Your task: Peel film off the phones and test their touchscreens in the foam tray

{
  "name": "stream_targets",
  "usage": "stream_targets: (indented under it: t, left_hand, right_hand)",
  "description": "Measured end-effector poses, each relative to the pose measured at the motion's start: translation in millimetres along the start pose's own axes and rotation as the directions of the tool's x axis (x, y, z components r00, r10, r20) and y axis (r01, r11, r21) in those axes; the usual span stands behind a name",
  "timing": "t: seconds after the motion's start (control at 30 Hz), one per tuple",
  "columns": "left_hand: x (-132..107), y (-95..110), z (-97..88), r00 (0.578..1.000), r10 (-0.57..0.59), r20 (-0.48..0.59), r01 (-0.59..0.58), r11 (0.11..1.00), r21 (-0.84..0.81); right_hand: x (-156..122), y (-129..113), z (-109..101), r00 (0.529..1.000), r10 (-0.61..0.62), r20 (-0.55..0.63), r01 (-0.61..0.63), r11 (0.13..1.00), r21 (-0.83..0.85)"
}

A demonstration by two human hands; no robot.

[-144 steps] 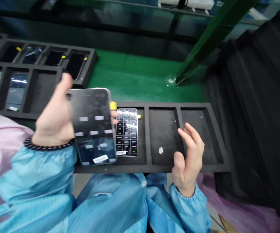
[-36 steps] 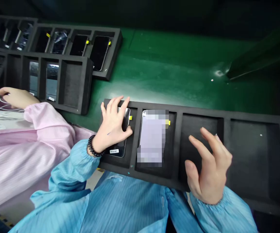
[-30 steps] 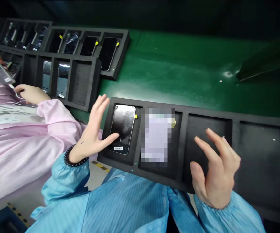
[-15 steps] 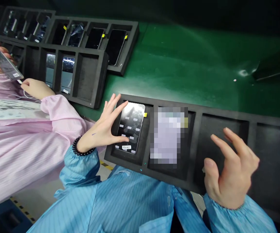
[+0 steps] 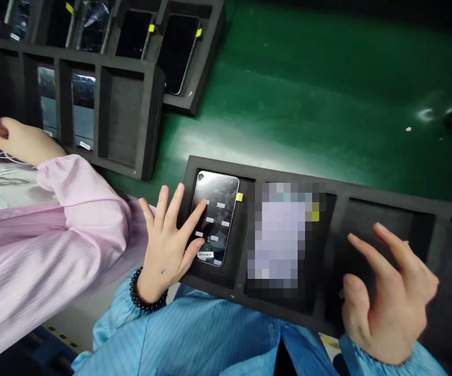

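A smartphone (image 5: 218, 230) with small light rectangles on its dark screen lies in the left compartment of a black foam tray (image 5: 245, 172). A yellow tab sticks out from its right edge. My left hand (image 5: 167, 250) has its fingers spread, with the index fingertip and thumb over the left part of the phone; whether they press on it I cannot tell. In the compartment beside it is a pixelated pale object (image 5: 281, 235) with a yellow tab, its details hidden. My right hand (image 5: 394, 297) hovers over the tray's right side, fingers apart and holding nothing.
At the upper left, more foam trays (image 5: 153, 104) hold several phones, one a dark phone (image 5: 179, 52) with a yellow tab. A co-worker's pink sleeve (image 5: 85, 203) and hand (image 5: 22, 141) are at the left. The green tabletop (image 5: 288, 94) stretches behind my tray.
My left hand has turned more upright, its fingers spread wider, and its index finger has shifted from the phone's top edge down the screen. The view has shifted; my right hand keeps its pose.
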State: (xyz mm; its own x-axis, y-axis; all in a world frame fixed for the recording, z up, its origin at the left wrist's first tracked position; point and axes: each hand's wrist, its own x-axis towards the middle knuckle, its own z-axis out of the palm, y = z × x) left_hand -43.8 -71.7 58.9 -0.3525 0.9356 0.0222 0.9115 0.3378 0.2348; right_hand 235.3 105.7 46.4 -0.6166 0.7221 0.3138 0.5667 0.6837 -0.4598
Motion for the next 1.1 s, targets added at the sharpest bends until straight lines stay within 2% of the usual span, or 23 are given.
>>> stream_targets:
  t: [0.1, 0.2, 0.3, 0.37, 0.5, 0.6, 0.73, 0.87, 0.97, 1.1]
  left_hand:
    - [1, 1, -1.3, 0.999, 0.051, 0.005, -0.051, 0.998, -0.043]
    - [3, 1, -0.7, 0.993, 0.105, 0.045, -0.102, 0.993, -0.056]
    - [5, -1, 0.6, 0.988, 0.119, 0.097, -0.113, 0.991, -0.069]
    - [5, -1, 1.0, 0.991, 0.109, 0.078, -0.102, 0.99, -0.094]
    - [4, 0, 1.0, 0.995, 0.1, 0.002, -0.099, 0.987, -0.124]
    - [3, -1, 0.1, 0.995, 0.103, 0.004, -0.102, 0.988, -0.117]
    - [-8, -6, -3.9, 0.995, -0.018, -0.102, 0.013, 0.998, -0.055]
    - [-26, -10, -6.7, 0.987, -0.132, -0.094, 0.135, 0.99, 0.032]
    - [-32, -11, -5.7, 0.989, -0.13, -0.066, 0.133, 0.99, 0.04]
    - [-30, -12, -3.4, 0.995, -0.071, -0.07, 0.071, 0.997, 0.002]
  right_hand:
    - [6, -7, 0, 0.994, -0.062, 0.095, 0.067, 0.997, -0.043]
    - [13, -16, 0, 0.962, -0.16, 0.223, 0.176, 0.983, -0.051]
    - [16, -23, 0, 0.939, -0.206, 0.277, 0.226, 0.973, -0.041]
    - [15, -25, -1, 0.946, -0.191, 0.26, 0.212, 0.976, -0.057]
    - [12, -24, 0, 0.984, -0.092, 0.15, 0.116, 0.979, -0.165]
    - [18, -25, 6, 0.974, -0.035, 0.225, 0.082, 0.975, -0.207]
    - [31, -27, 13, 0.942, 0.007, 0.334, 0.023, 0.996, -0.087]
    - [36, -25, 12, 0.952, 0.001, 0.305, -0.011, 0.999, 0.031]
    - [33, -23, 9, 0.963, 0.005, 0.27, -0.025, 0.997, 0.069]
    - [31, -21, 9, 0.962, 0.005, 0.272, -0.027, 0.996, 0.079]
